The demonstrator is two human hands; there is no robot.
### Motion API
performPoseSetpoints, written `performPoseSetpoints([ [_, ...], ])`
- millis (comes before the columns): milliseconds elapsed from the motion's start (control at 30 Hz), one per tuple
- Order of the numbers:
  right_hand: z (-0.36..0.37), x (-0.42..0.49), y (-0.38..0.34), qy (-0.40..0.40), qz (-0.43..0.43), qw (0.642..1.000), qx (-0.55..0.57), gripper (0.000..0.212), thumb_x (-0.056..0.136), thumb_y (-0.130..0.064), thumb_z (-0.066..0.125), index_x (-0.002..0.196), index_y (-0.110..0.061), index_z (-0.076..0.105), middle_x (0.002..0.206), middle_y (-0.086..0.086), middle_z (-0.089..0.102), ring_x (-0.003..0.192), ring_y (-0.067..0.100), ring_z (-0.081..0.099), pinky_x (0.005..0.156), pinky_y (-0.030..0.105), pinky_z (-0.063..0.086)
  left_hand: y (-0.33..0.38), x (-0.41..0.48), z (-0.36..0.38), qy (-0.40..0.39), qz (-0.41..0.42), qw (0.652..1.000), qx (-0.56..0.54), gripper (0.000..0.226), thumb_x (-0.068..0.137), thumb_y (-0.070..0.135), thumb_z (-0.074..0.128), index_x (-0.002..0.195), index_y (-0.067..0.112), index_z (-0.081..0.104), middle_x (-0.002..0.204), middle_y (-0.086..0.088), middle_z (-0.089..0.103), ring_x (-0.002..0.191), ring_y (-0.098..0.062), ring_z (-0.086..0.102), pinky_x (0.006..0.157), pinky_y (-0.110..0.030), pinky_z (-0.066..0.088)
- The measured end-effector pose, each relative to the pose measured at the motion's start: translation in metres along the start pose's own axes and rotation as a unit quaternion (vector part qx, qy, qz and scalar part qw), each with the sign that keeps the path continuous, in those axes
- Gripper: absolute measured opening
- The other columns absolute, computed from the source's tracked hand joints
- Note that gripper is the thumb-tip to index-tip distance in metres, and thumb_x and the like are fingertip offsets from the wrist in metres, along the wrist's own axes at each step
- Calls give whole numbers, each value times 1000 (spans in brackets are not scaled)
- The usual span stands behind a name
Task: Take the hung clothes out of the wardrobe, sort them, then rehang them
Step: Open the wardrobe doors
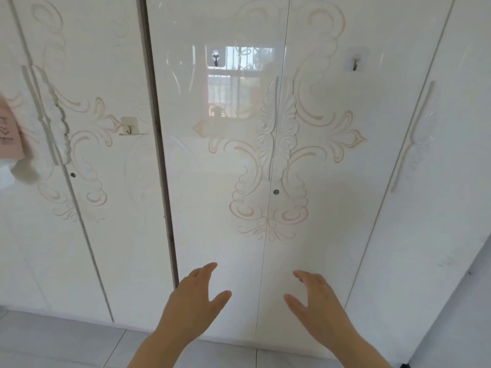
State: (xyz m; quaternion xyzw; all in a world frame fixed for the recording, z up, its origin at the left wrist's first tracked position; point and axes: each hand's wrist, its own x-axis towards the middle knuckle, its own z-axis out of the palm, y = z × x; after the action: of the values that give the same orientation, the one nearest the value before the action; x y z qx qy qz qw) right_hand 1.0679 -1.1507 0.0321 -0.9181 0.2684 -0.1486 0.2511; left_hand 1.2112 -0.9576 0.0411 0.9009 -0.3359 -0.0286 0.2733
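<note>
Wardrobe [218, 181] fills the frame, glossy white with scroll pattern. Its doors are shut and stand upright, seams running top to bottom.

Centre pair: two carved handles [276, 126] flank the seam at mid frame.

Counted: three stick-on hooks [354, 62], two keyholes [276, 192].

Pink bag [10, 128] hangs at the left edge; its print is too blurred to read.

Left hand [191, 296] and right hand [318, 301] are at lower centre, one either side of the centre seam. Fingers are spread and loose, holding nothing. Possibly short of the door; contact unclear.

Grey floor tiles [66, 341] at lower left.
</note>
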Motion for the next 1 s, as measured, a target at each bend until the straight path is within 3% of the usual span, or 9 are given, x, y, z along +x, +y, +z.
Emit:
performPoseSetpoints([
  [267,12,147,-27,66,18,997,-27,55,91,-41,51,140,-25,31,138,-8,36,128,9,34,103,21,30,-21,175,-16,4,101,995,-4,64,89,54,44,143,31,19,143,11,36,130,-9,35,103,-26,34],
  [567,-35,278,-44,186,-8,981,-44,55,89,-42,53,139,-28,33,136,-9,37,125,8,36,95,15,27,25,317,-41,135,287,946,-71,52,89,42,49,137,28,38,134,13,41,125,0,28,100,-15,22],
  [667,-60,318,-47,243,-34,969,-36,56,87,-39,56,138,-29,35,134,-9,39,124,7,37,94,14,24,46,359,-46,173,340,923,-51,52,89,39,51,136,21,41,135,7,43,128,-8,33,103,-21,24],
  [833,-95,370,-50,345,-81,935,-15,60,85,-35,59,139,-24,35,137,-7,38,126,4,31,95,16,24,83,414,-57,250,394,884,-28,48,86,30,57,128,9,50,132,-8,51,126,-28,45,102,-44,40],
  [1000,-108,402,-48,406,-110,907,13,64,84,-41,58,140,-26,31,140,-9,33,129,-3,24,94,4,20,107,455,-57,330,439,836,16,49,88,32,47,130,7,50,139,-14,45,133,-31,36,108,-46,32],
])
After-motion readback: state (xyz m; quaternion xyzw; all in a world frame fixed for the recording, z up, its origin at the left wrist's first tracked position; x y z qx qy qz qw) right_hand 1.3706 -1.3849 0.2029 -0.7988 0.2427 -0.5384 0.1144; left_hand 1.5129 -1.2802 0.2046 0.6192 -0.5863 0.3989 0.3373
